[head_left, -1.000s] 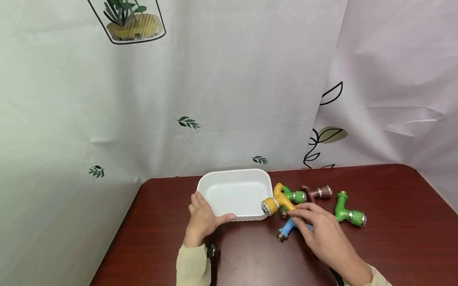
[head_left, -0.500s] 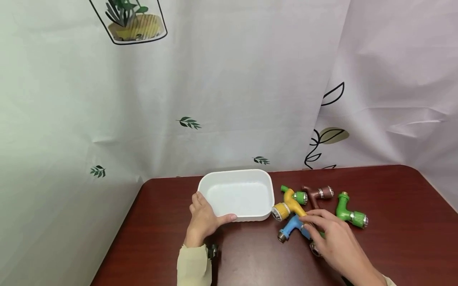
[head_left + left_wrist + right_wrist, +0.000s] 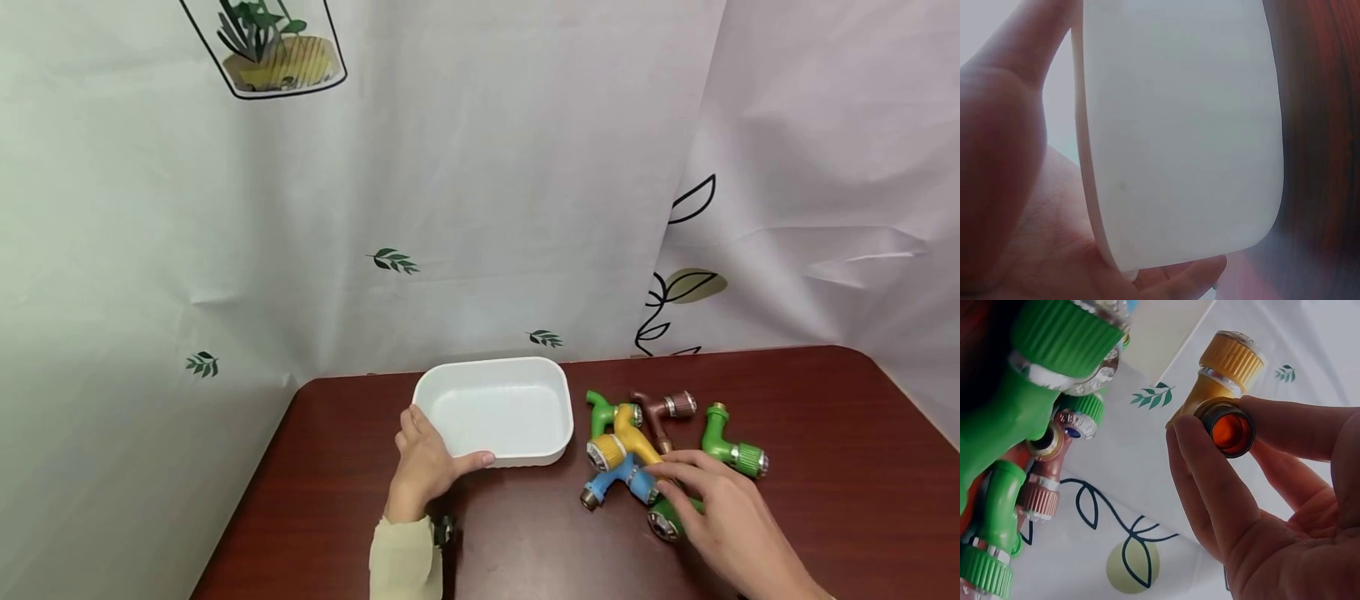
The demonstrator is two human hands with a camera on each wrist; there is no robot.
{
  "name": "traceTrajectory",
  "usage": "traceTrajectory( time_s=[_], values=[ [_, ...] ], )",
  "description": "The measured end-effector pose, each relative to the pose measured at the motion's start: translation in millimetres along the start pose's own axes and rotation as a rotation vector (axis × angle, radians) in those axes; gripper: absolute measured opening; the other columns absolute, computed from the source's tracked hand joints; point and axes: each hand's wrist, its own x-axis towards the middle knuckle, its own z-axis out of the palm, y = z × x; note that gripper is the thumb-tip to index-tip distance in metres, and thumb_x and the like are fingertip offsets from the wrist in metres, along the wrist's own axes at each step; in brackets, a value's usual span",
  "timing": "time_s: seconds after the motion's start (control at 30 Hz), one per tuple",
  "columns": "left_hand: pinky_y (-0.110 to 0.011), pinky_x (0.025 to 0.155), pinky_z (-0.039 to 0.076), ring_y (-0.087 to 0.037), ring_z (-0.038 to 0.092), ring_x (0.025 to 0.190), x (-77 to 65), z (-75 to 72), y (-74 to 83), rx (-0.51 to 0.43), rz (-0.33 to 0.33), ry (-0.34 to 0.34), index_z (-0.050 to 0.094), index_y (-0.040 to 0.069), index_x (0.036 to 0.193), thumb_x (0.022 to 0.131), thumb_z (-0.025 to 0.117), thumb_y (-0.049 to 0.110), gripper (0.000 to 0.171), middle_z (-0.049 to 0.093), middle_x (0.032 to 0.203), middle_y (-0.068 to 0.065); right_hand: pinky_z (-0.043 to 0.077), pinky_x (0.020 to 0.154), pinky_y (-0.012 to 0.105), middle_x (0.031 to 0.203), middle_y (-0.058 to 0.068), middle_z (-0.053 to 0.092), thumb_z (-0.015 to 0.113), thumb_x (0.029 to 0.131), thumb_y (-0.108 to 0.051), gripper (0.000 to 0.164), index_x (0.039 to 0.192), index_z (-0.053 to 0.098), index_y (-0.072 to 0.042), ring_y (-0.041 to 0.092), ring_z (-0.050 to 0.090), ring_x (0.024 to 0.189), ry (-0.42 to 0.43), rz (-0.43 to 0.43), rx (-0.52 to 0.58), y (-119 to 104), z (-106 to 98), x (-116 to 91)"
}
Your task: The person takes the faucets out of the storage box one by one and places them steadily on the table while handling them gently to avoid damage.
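Observation:
On the left, my left hand grips the near left corner of a white rectangular plastic tray, thumb along its front wall. In the left wrist view the tray wall fills the middle, with fingers curling under its end. My right hand pinches a yellow tap by its threaded end, the ribbed knob pointing left. The right wrist view shows thumb and fingers around the yellow tap's dark metal inlet. Below the yellow tap lie a blue tap and a green tap, partly hidden by my hand.
Behind the yellow tap lies another green tap, with a brown tap beside it. One more green tap lies farther right. The dark red table meets a white printed curtain at the back.
My right hand has moved right and nearer to me with the yellow tap, away from the tray's right corner, uncovering more of the nearest green tap. My left hand stays on the tray.

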Motion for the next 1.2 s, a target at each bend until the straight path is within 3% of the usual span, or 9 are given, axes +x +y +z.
traceTrajectory(
  time_s=[0.23,0.6,0.73,0.97,1.2],
  values=[
    [-0.055,0.101,0.043,-0.053,0.027,0.128,1.5,2.4,-2.4,-0.01,0.002,0.002,0.003,-0.022,0.149,0.062,0.093,0.053,0.146,0.014,0.153,-0.035,0.052,0.068,0.039,0.108,-0.002,0.068,0.082,0.081,-0.007,0.024,0.101,0.079,-0.02,0.023,0.067,0.093,-0.112,0.119,-0.024,8,-9,-6],
    [-0.055,0.1,0.043,-0.053,0.026,0.129,2.0,2.3,-3.8,-0.002,-0.002,-0.005,0.003,-0.022,0.149,0.062,0.093,0.053,0.145,0.013,0.153,-0.035,0.052,0.073,0.053,0.111,0.004,0.069,0.081,0.083,-0.008,0.023,0.102,0.079,-0.021,0.032,0.067,0.098,-0.117,0.193,-0.043,22,-17,-18],
    [-0.055,0.1,0.043,-0.053,0.026,0.13,2.1,2.3,-3.9,-0.004,-0.002,-0.007,0.002,-0.022,0.149,0.063,0.093,0.053,0.145,0.012,0.153,-0.035,0.052,0.074,0.051,0.11,0.004,0.069,0.082,0.082,-0.008,0.023,0.1,0.079,-0.022,0.033,0.066,0.099,-0.107,0.208,-0.055,26,-21,-21],
    [-0.055,0.1,0.044,-0.052,0.027,0.129,1.7,2.4,-3.7,-0.007,-0.003,-0.001,0.004,-0.022,0.149,0.062,0.093,0.052,0.145,0.013,0.153,-0.035,0.048,0.064,0.028,0.101,-0.002,0.07,0.085,0.075,-0.006,0.026,0.094,0.08,-0.023,0.029,0.067,0.087,-0.031,0.169,-0.097,38,-22,-30],
    [-0.054,0.099,0.045,-0.051,0.029,0.127,1.9,2.2,-3.4,-0.005,0.0,0.009,0.005,-0.021,0.149,0.062,0.094,0.052,0.145,0.015,0.152,-0.033,0.05,0.057,0.034,0.1,0.003,0.069,0.084,0.078,-0.009,0.019,0.093,0.079,-0.02,0.029,0.066,0.08,-0.074,0.251,-0.138,49,-26,-40]
  ],
)
